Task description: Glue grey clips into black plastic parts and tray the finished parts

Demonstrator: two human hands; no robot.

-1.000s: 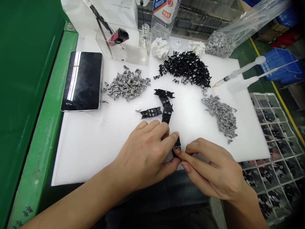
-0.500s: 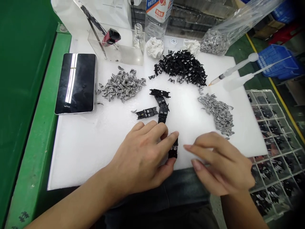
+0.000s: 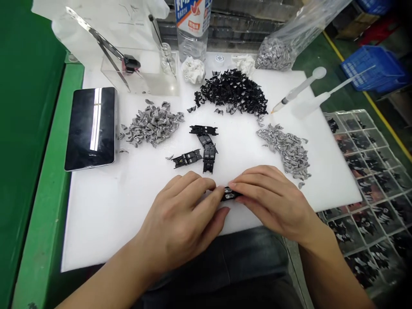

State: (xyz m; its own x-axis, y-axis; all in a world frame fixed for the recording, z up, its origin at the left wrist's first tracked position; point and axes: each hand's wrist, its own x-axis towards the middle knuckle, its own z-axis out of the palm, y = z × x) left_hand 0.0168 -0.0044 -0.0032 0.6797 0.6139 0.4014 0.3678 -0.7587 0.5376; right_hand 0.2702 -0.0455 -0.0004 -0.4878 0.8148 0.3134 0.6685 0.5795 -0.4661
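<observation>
Between my hands, near the front edge of the white board (image 3: 128,219), is a small black plastic part with shiny silver pieces in it (image 3: 229,194). My left hand (image 3: 189,214) pinches its left end, and my right hand (image 3: 273,199) has its fingers closed on the right end. Beyond them lie several similar black fixtures (image 3: 209,156), partly stacked on one another. A pile of small grey pieces (image 3: 154,123) is to the left, a heap of black clips (image 3: 234,92) at the back, and silvery pieces (image 3: 286,150) to the right.
A dark-screened tablet (image 3: 92,128) lies at the left. Behind stand a clear holder with tweezers (image 3: 96,38), a bottle (image 3: 193,30) and crumpled white wads (image 3: 193,71). A syringe (image 3: 299,90) rests at the right, beside a compartment tray (image 3: 367,184) set lower down.
My right hand has moved left and now grips the black part's right end. The part has turned from lengthwise to crosswise. The whole view has shifted slightly.
</observation>
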